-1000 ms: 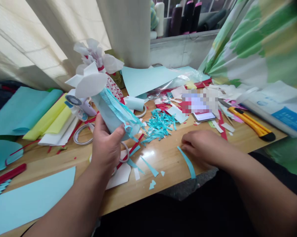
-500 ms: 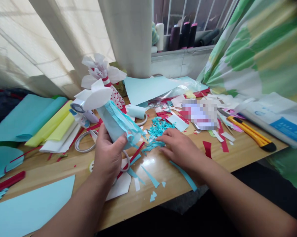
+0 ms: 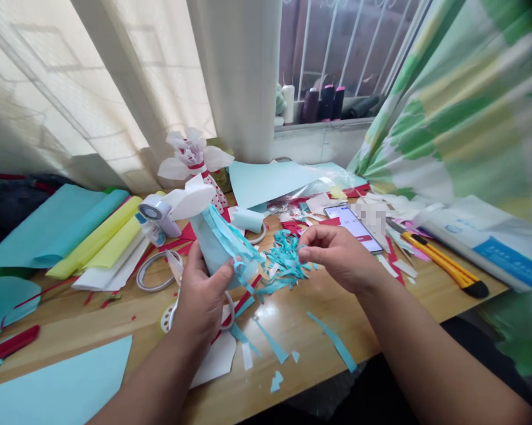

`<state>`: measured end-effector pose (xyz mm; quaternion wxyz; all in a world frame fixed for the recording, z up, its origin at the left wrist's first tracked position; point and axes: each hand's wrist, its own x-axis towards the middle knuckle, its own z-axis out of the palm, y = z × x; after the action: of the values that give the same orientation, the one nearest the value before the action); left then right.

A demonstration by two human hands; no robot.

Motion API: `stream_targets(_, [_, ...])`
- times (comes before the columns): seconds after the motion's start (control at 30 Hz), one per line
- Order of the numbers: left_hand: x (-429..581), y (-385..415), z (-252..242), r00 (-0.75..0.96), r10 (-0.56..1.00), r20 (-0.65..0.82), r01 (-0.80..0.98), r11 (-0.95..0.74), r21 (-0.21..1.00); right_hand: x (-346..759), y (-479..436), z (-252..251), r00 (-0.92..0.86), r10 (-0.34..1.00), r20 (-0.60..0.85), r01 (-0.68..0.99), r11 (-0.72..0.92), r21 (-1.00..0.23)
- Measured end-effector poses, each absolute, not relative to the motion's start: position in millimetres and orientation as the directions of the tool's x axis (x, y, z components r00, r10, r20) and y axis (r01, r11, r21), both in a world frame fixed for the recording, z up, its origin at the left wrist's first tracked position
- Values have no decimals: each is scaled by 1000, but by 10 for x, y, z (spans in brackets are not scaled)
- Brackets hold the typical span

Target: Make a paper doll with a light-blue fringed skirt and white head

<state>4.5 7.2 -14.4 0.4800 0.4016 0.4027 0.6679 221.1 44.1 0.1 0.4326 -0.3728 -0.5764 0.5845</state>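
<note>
My left hand [image 3: 204, 292] is wrapped round a light blue paper tube figure [image 3: 210, 245], held tilted above the table. White petal-like paper [image 3: 193, 198] tops it, and ruffled blue strips run down its side. My right hand [image 3: 336, 254] is at the right edge of a pile of blue paper shreds [image 3: 286, 257], thumb and fingertips pinched together. Whatever lies between those fingertips is too small to make out. Below my left hand, scissors [image 3: 228, 316] lie partly hidden on the table.
A yellow utility knife [image 3: 445, 262] lies at the right, near a phone [image 3: 352, 227]. Tape rolls, a glue bottle [image 3: 153, 230] and rolled paper [image 3: 100, 236] are at the left. Behind stands a white-and-red paper figure [image 3: 199, 168]. Blue offcuts [image 3: 334, 342] lie along the front.
My right hand has lifted slightly off the shreds and its fingers have drawn into a pinch. My left hand still holds the paper figure. The view has tilted upward a little.
</note>
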Motion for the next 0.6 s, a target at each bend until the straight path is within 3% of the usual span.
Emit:
stream_targets(0.17, [57, 53, -162, -197, 974, 116, -331, -177, 927, 2177, 415, 21, -361, 932, 29, -233, -60, -971])
stream_targets(0.33, [59, 40, -163, -168, 981, 102, -296, -149, 943, 2139, 363, 87, -282, 955, 86, -364, -24, -931])
stream_targets(0.6, [78, 42, -141, -172, 981, 94, -323, -146, 935, 2126, 324, 139, -222, 961, 164, -320, 87, -943])
